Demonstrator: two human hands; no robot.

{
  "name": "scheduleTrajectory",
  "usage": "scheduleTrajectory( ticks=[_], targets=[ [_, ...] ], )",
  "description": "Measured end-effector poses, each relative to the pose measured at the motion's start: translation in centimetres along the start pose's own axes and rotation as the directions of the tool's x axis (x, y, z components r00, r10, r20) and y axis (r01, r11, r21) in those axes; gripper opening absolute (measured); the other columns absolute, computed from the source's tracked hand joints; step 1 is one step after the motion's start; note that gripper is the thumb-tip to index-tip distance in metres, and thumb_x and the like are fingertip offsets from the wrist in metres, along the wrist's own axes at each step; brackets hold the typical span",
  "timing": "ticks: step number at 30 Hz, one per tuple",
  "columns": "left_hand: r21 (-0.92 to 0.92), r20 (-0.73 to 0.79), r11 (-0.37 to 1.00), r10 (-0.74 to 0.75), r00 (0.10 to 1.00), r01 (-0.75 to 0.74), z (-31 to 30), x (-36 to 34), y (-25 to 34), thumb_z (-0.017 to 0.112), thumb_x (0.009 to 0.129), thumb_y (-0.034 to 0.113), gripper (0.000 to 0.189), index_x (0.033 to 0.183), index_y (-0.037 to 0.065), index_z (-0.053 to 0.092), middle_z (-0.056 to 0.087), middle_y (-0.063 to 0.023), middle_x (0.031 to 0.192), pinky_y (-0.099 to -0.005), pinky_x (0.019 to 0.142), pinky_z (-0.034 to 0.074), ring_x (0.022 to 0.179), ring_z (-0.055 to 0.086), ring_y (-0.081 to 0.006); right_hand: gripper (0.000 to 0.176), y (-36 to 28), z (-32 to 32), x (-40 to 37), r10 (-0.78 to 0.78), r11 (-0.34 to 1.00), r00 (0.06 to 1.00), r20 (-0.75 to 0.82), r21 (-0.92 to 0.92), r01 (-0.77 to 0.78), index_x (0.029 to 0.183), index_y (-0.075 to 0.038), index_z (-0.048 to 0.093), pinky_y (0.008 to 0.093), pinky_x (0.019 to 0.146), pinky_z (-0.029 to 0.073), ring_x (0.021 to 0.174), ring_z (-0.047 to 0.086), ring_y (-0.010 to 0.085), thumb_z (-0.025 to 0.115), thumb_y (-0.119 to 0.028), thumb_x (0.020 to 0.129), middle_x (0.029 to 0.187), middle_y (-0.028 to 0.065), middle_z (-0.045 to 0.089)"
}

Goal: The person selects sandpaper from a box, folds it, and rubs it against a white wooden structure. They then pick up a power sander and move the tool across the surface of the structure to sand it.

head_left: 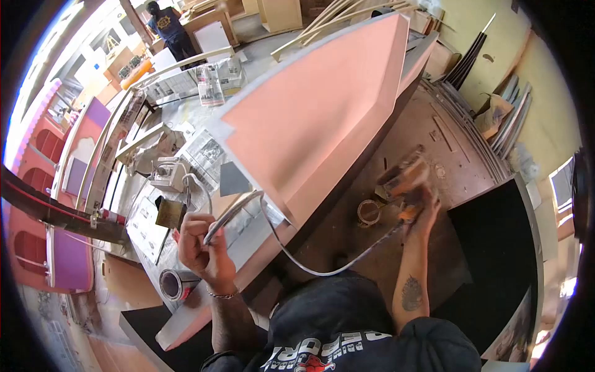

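My left hand (207, 253) is closed around a looped grey power cord (304, 268), raised over the workbench's near side. The cord sags across in front of me to an orange corded sander (401, 178), smeared by motion. My right hand (425, 208) grips the sander's near end, out to the right of a large pink-painted panel (322, 93). That panel stands tilted on the bench, apart from both hands. A dark square sheet (235, 180), perhaps sandpaper, lies near its left corner. Close to my left hand are a round can (176, 285) and a small open box (170, 212).
Newspaper sheets (204, 150) and a white power socket box (168, 175) lie on the bench. Below my right hand is a round ring-shaped object (369, 212). Black panels (496, 242) stand at right. A person (166, 30) is far back left.
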State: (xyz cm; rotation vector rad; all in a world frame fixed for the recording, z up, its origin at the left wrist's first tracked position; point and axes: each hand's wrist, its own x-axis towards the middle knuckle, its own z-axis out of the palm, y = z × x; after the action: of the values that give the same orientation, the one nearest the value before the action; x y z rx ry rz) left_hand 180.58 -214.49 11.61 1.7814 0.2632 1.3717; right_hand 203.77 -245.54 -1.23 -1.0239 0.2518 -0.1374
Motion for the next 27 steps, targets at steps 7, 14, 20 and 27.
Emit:
scheduleTrajectory(
  ticks=[7,14,20,27],
  targets=[
    [0.274,-0.010,0.961,0.045,0.999,-0.041,0.9,-5.0,-3.8,0.065,0.088,0.007,0.022,0.072,0.000,0.052,0.055,-0.0090,0.074,-0.0314,0.063,0.040,0.069,0.052,-0.0193,0.064,2.7,5.8,3.6,-0.074,0.967,0.920,0.385,-0.196,0.160,0.130,-0.004,0.040,0.0353,0.088,0.048,0.101,0.055,0.0220,0.078,-0.024,0.083,0.121,0.0115,0.049],
    [0.408,0.206,0.903,0.051,0.977,-0.133,3.5,-10.6,-4.8,0.067,0.073,-0.003,0.021,0.065,0.003,0.048,0.057,-0.0121,0.077,-0.0378,0.060,0.048,0.069,0.058,-0.0289,0.058,3.1,10.1,3.6,-0.041,0.999,0.832,0.554,0.004,0.047,0.130,-0.002,0.040,0.0377,0.088,0.050,0.101,0.057,0.0234,0.074,-0.014,0.084,0.111,0.0131,0.055],
    [0.416,0.125,0.899,0.096,0.988,-0.140,3.9,-13.1,-5.8,0.066,0.071,-0.007,0.024,0.062,0.003,0.045,0.059,-0.0118,0.076,-0.0367,0.057,0.048,0.068,0.058,-0.0278,0.057,3.4,10.3,5.4,-0.058,0.992,0.813,0.579,-0.057,0.112,0.126,0.000,0.043,0.0361,0.090,0.048,0.098,0.055,0.0225,0.076,-0.011,0.082,0.113,0.0134,0.054],
    [0.594,-0.008,0.804,-0.032,0.999,0.030,-1.1,-12.2,-11.0,0.070,0.086,0.000,0.027,0.070,0.001,0.048,0.066,-0.0160,0.085,-0.0362,0.065,0.051,0.070,0.063,-0.0278,0.070,3.1,12.1,3.5,-0.402,0.825,0.684,0.608,-0.083,0.559,0.127,-0.004,0.042,0.0349,0.096,0.044,0.107,0.051,0.0201,0.087,-0.011,0.074,0.118,0.0110,0.050]
  ],
)
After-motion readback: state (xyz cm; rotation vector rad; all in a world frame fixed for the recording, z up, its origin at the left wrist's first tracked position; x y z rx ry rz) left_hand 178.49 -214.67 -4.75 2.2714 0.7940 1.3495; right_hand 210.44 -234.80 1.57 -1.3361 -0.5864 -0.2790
